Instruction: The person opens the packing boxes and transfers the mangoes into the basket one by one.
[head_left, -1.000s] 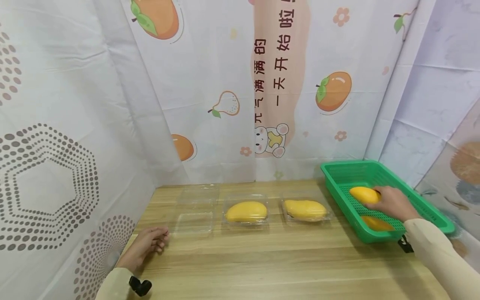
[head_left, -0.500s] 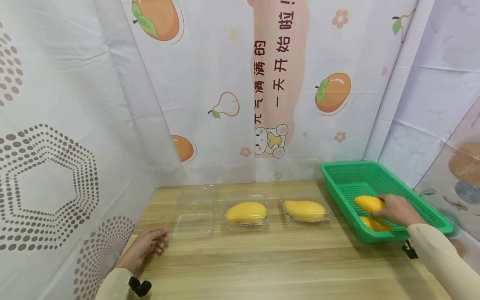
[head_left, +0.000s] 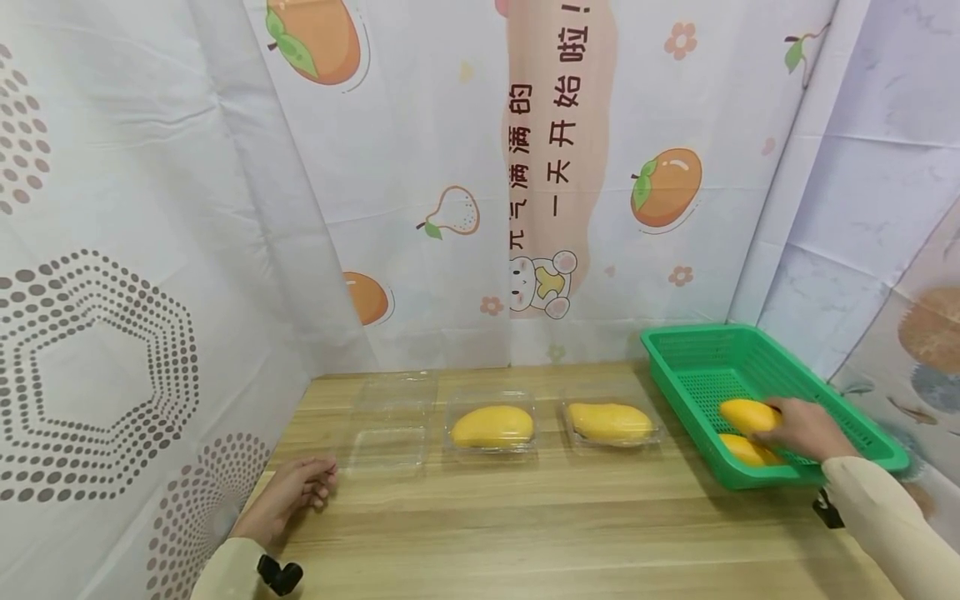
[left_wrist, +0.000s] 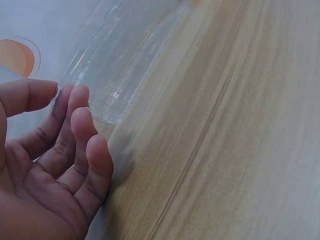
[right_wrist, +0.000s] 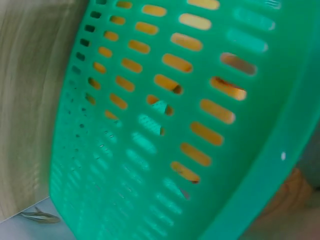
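Note:
In the head view my right hand [head_left: 808, 427] grips a yellow mango [head_left: 750, 414] inside the green plastic basket [head_left: 804, 477]. Just below it another mango [head_left: 750, 451] lies in the basket. The right wrist view shows mostly the slotted basket wall [right_wrist: 150, 145], with orange-yellow behind its slots. My left hand [head_left: 294, 487] rests on the table at the left, fingers loosely curled. Its fingertips are at the corner of an open clear plastic box [head_left: 388, 446] with no fruit in it. Whether they touch the plastic, I cannot tell.
Two more clear boxes stand in a row to the right, one holding a mango [head_left: 492, 427], the other a second mango [head_left: 611, 422]. A printed curtain [head_left: 420, 283] closes off the back of the wooden table [head_left: 525, 533].
My right hand, with the mango in its grip, has moved slightly right and down in the basket. More of the mango beneath shows. The left hand has stayed put.

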